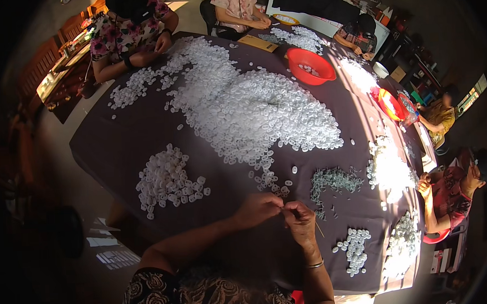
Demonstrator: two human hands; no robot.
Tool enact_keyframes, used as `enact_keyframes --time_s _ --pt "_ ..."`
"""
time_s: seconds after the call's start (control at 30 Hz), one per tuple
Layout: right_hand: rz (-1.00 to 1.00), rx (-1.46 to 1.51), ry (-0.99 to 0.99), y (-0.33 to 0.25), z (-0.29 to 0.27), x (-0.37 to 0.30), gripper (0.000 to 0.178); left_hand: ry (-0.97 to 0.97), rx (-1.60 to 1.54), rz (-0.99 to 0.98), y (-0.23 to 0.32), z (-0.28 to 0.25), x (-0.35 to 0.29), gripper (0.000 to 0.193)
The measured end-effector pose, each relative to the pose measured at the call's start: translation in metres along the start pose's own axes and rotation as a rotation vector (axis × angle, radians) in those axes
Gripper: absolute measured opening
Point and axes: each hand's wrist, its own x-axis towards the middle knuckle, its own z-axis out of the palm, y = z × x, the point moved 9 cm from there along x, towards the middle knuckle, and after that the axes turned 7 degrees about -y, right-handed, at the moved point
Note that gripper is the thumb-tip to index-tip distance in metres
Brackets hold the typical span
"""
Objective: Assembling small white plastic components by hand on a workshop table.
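Both hands meet at the near edge of the dark table (118, 141). The left hand (257, 208) and right hand (300, 217) pinch 1 tiny piece, too small to identify, fingertips together for fine work. Grey parts (334, 180) lie just beyond, white rings (168, 179) left.

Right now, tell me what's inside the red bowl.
A few small white rings lie on the floor of the red bowl, like those heaped on the table around it. Its near wall hides part of the floor.
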Motion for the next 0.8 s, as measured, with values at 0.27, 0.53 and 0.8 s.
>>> enact_keyframes --time_s 0.27,0.53,0.8 --pt "0.035 0.056 -0.018 0.005 -0.001 0.005 0.005 0.041 -0.023 -0.011 -0.002 -0.007 0.002 0.011" --pt "-0.011 0.109 -0.025 0.004 -0.004 -0.001 0.007 0.07 -0.068 -0.086 -0.003 -0.005 -0.004 0.012" --pt "0.013 0.113 0.013 0.007 -0.011 -0.01 0.006 0.054 -0.109 -0.078 0.001 0.004 -0.009 0.01"
